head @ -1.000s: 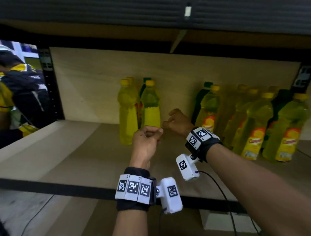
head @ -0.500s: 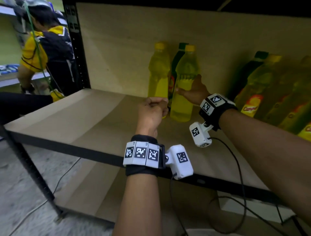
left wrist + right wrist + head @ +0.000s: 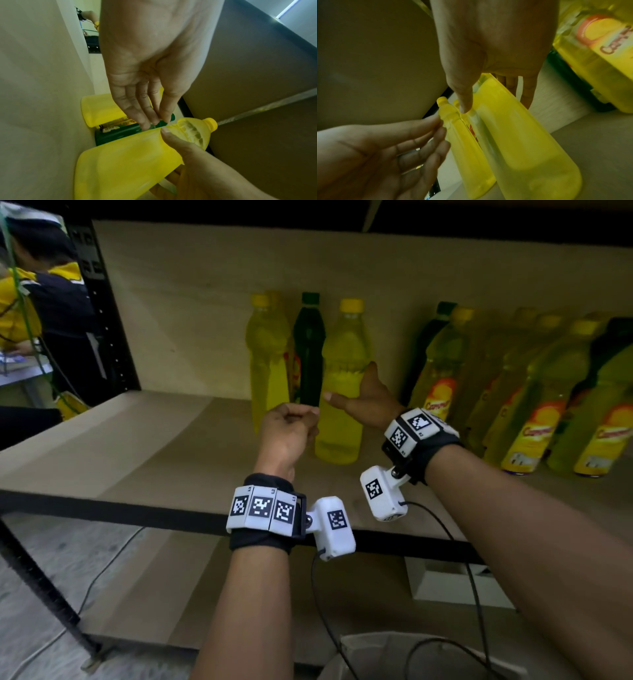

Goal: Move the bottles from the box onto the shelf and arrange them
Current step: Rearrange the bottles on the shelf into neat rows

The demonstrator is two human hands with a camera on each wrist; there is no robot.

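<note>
Three bottles stand together at the back of the shelf [image 3: 137,446]: a plain yellow bottle [image 3: 267,354] [image 3: 467,148], a dark green bottle [image 3: 308,344] [image 3: 120,134] and a nearer yellow bottle [image 3: 342,354] [image 3: 128,162] [image 3: 530,148]. My right hand [image 3: 349,383] [image 3: 496,106] holds the nearer yellow bottle upright, thumb on its front and fingers behind. My left hand [image 3: 291,428] [image 3: 154,121] hovers just left of it, fingers relaxed, holding nothing. The box is out of view.
A row of labelled yellow bottles [image 3: 534,412] with darker ones behind fills the shelf's right side. A black upright post [image 3: 109,313] bounds the left end, with a person [image 3: 41,302] beyond it. The left half of the board is bare. Cables [image 3: 445,542] hang below.
My right hand went from a curled pose in front of the bottles to holding the nearer yellow bottle. My left hand stayed beside it. The head view tilted downward.
</note>
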